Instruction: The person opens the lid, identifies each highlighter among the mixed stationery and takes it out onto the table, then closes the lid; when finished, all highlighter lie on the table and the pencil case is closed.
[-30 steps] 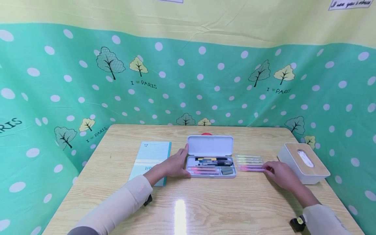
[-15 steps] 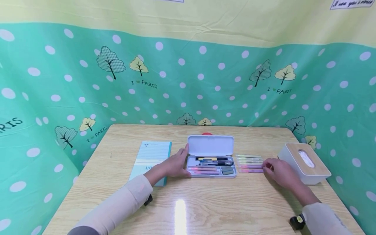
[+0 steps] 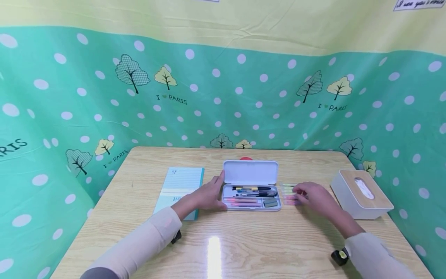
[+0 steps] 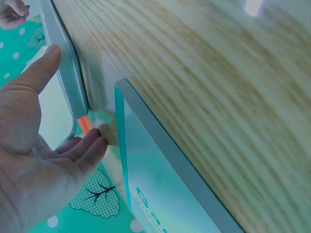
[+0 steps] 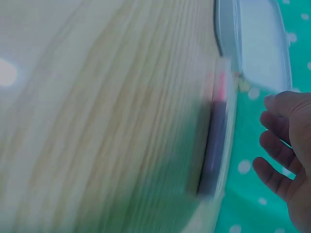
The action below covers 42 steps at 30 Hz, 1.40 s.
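An open white pencil case (image 3: 228, 209) stands mid-table, its lid (image 3: 250, 173) raised at the back. Inside lie several dark pens (image 3: 254, 192), some pink pens (image 3: 244, 203) and a grey eraser (image 3: 270, 203). My left hand (image 3: 209, 195) touches the case's left side, thumb at the front corner and fingers spread toward the lid. In the left wrist view its thumb lies along the case wall (image 4: 70, 68). To the right, my right hand (image 3: 317, 197) hovers over a row of highlighter pens (image 3: 288, 197), fingers loosely curled; the right wrist view shows nothing in them beside a pink-and-purple pen (image 5: 214, 141).
A light blue notebook (image 3: 177, 180) lies left of the case, partly under the left forearm. At the right stands a white tissue box (image 3: 371, 213) with a wooden top. A red object (image 3: 246, 158) peeks out behind the lid. A patterned cloth (image 3: 209, 97) hangs behind the table.
My right hand has shifted left, from the right ends of the highlighter pens to above their middle. The purple pen's end has left its fingers. My left hand keeps its place.
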Each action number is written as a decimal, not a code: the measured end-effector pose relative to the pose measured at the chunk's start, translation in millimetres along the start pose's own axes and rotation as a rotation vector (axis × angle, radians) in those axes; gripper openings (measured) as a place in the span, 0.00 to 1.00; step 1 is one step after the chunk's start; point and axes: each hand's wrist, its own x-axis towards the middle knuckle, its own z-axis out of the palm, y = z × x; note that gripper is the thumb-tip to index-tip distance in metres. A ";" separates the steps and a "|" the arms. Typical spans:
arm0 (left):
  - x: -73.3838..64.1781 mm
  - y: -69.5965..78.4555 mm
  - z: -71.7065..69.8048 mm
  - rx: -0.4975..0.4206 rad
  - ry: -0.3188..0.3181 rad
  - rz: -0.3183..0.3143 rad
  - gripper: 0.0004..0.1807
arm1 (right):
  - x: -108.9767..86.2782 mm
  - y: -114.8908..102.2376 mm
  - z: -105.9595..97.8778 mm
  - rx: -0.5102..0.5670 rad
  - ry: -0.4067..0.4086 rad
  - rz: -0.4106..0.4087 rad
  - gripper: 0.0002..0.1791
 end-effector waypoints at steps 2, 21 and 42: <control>-0.1 0.5 -0.4 0.002 -0.003 0.000 0.75 | 4.3 -8.9 1.4 0.001 0.000 -0.039 0.06; -1.1 2.3 -2.6 0.009 -0.003 0.010 0.75 | 34.9 -77.4 26.2 0.012 -0.103 -0.284 0.06; -3.2 4.1 -5.2 -0.024 0.004 0.015 0.75 | 49.1 -95.5 30.0 -0.047 -0.241 -0.389 0.08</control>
